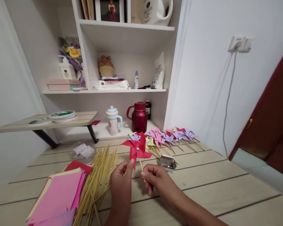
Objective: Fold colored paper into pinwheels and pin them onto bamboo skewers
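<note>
1. top of the stick [141,164] is hidden behind the red pinwheel [142,154]
2. dark bottle [148,107] is partly blocked by the red jug [139,121]
3. bits [165,165] in the little box [171,169] are too tiny to make out, sorry
4. white container [153,15] gets chopped by the top edge
5. both forearms [188,204] run off the bottom

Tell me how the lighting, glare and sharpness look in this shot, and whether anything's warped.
In the head view: soft, fairly even light; a sheen on the red flask; a faint shadow beside the cord; wide-angle stretch making the shelf unit splay outward; the red pinwheel reasonably crisp; small print on the white jug unreadable.
</note>
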Demonstrator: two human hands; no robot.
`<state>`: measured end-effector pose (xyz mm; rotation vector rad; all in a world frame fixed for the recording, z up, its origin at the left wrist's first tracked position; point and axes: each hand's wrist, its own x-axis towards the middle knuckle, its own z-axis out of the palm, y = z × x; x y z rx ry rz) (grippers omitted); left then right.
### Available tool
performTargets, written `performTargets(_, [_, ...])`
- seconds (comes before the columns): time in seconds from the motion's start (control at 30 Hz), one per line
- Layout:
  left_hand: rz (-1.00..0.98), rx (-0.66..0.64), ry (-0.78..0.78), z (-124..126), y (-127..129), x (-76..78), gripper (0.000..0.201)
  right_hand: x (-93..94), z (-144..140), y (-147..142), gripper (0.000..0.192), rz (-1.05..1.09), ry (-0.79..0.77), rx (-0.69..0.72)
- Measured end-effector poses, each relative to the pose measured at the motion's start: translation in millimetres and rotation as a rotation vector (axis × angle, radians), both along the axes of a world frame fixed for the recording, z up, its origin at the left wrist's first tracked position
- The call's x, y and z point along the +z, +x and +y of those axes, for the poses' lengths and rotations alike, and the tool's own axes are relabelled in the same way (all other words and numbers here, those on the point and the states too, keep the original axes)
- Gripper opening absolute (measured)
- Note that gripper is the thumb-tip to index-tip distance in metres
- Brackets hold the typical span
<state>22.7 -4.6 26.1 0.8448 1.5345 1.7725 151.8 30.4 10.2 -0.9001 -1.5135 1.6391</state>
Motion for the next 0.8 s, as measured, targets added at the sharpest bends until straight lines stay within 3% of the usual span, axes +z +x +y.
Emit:
performTargets(0.53, [-0.023,0.214,0.012,-3.3,-14.1,10.0,0.036,-2.4,-5.4,-2.3,0.046,-0.011,-0.064,0.096])
performTargets(0.7, [-0.031,0.197,0.047,0.2,-17.1,5.1,0.03,-2.3,-7.6,-1.8,0.049,-0.014,-0.085,0.142])
performTargets(0.8, [-0.013,0.19,0.057,0.7,-16.5,5.4,0.042,-4.0,-6.9,-2.7,0.047,0.03,-0.107,0.129])
